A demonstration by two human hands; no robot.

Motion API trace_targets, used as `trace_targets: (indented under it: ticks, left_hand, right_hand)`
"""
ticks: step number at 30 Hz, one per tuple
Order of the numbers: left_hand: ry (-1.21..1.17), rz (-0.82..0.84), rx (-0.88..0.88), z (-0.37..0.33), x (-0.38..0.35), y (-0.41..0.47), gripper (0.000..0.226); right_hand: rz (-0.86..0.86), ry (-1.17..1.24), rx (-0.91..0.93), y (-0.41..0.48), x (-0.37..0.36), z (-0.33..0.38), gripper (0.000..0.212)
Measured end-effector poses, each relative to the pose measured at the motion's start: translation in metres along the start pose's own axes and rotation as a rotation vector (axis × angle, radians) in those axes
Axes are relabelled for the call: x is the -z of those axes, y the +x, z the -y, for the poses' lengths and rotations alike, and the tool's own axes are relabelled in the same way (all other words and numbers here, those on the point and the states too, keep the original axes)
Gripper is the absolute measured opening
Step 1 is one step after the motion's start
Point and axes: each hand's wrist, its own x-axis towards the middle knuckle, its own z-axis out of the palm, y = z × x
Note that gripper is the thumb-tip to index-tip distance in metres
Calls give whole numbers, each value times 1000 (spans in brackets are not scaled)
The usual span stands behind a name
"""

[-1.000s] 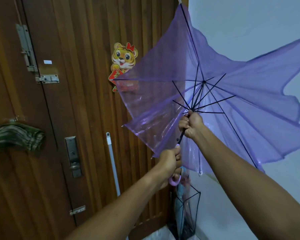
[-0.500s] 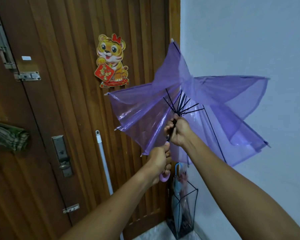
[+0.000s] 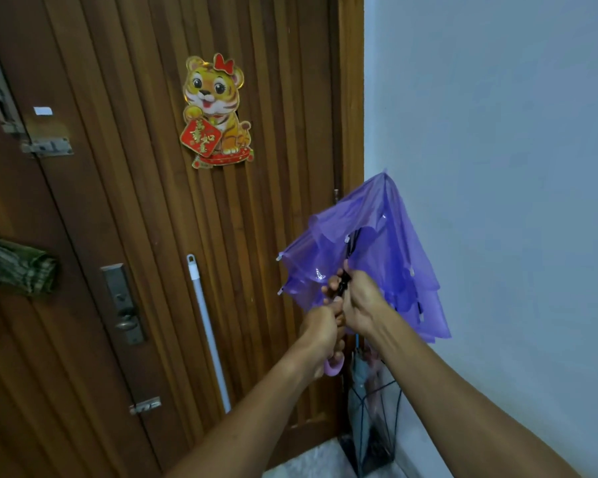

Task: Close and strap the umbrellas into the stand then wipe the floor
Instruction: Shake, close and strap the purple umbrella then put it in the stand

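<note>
The purple umbrella point(image 3: 370, 257) is held up in the corner between the wooden door point(image 3: 152, 236) and the pale wall point(image 3: 497, 132), its canopy already drooping into loose folds around the shaft. The left hand point(image 3: 321, 331) is wrapped tight around the lower shaft, just above the pink hooked handle point(image 3: 334, 367) that pokes out beneath it. The right hand point(image 3: 358, 301), touching the left at about its 1 o'clock, is curled closed on the dark runner, though whether the catch has engaged cannot be told because the fingers hide it.

To finish the closing well, the left hand should likely hold the shaft steady while the right draws the runner fully down until it locks, and only then gather the slack folds in one direction so the strap can wrap them neatly.

The wire stand point(image 3: 377, 426) sits on the floor at roughly 5 o'clock from the hands, against the wall, with other umbrellas already in it. A white pole point(image 3: 208, 332) leans on the door at 9 o'clock from the hands.
</note>
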Motion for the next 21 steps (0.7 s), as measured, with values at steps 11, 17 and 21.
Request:
trace_targets:
  ticks: [11, 17, 21]
  left_hand:
    - [-12, 13, -13, -3, -4, 20, 53]
    - [50, 23, -72, -22, 1, 21, 51]
    - [26, -12, -90, -28, 2, 26, 52]
  right_hand:
    - [14, -62, 21, 8, -1, 9, 36]
    - [1, -100, 61, 12, -13, 26, 33]
    - [6, -96, 84, 7, -25, 29, 34]
